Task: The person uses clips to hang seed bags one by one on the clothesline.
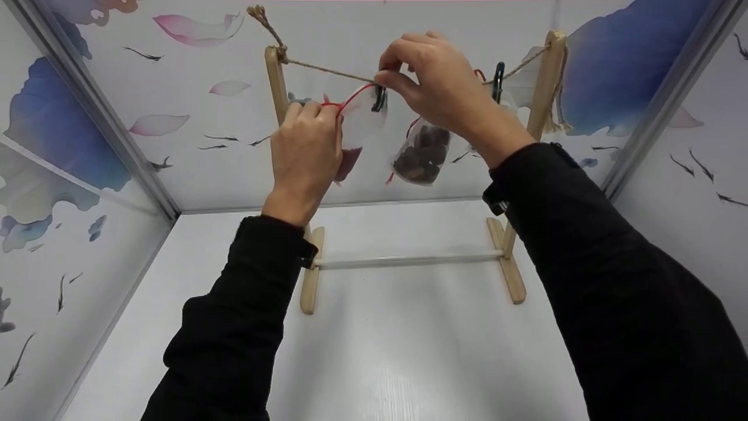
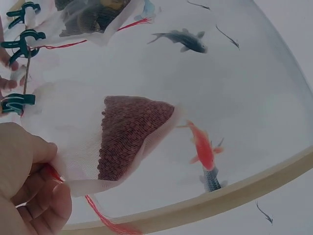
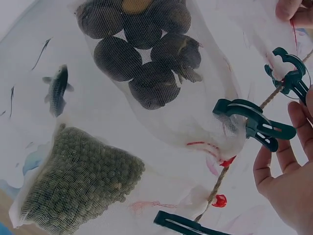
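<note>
My left hand [image 1: 307,146] pinches the corner of a white mesh bag of small dark-red beans [image 2: 134,134], its red drawstring [image 2: 102,215] running between the fingers. A green clip [image 3: 291,76] fastens this bag to a twine line [image 1: 327,70]. At that clip, my right hand [image 1: 447,79] has its thumb and fingertips closed on the handle end. Beside it hangs a mesh bag of large dark, round pieces [image 3: 146,54], held on the twine by another green clip [image 3: 249,120]. Farther along hangs a mesh bag of green beans [image 3: 83,181], with a third green clip [image 3: 181,223] near it.
The twine spans two wooden posts [image 1: 537,88] of a stand with wooden feet [image 1: 310,280] and a white crossbar [image 1: 403,259]. It stands on a white table [image 1: 397,339]. Panels printed with petals and fish [image 1: 228,35] enclose the back and sides.
</note>
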A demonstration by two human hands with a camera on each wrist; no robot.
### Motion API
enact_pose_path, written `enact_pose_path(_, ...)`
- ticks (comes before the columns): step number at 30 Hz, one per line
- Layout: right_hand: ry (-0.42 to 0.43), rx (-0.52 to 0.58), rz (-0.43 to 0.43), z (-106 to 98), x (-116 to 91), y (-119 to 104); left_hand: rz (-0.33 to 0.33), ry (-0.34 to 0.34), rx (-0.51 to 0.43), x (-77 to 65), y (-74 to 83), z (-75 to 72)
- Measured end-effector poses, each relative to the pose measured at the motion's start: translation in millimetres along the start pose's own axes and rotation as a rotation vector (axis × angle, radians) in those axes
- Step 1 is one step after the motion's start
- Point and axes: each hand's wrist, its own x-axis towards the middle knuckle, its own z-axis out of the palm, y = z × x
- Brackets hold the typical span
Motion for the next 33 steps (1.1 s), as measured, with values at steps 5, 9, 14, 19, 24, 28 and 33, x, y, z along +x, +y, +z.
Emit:
enact_pose_path(5,0.007,0.010,-0.025,6.0,4.2,-6.8,-0.002,-0.011,-0.026,3.4,2.3,-0.7)
enact_pose_path(9,0.018,0.034,-0.046,11.1,5.8,-10.4,0.001,-0.013,-0.028,5.2,2.6,-2.2)
enact_pose_path(14,-0.014,0.049,-0.020,14.9,4.7,-12.8,0.000,-0.005,-0.025,6.3,2.2,-3.8)
enact_pose_path(19,-0.064,0.006,0.002,14.3,1.9,-11.3,-0.009,0.000,-0.030,9.3,1.6,-4.9)
enact_pose_path(24,-0.090,-0.039,0.013,14.4,-3.6,-9.7,-0.018,-0.009,-0.024,9.0,1.5,-5.0)
enact_pose_path(28,-0.095,-0.074,0.023,13.7,-11.3,-9.9,-0.027,-0.025,-0.023,7.7,-0.1,-5.5)
enact_pose_path(33,-0.045,-0.070,-0.026,9.0,-21.6,-6.9,-0.096,-0.003,-0.070,8.3,-5.3,-12.4)
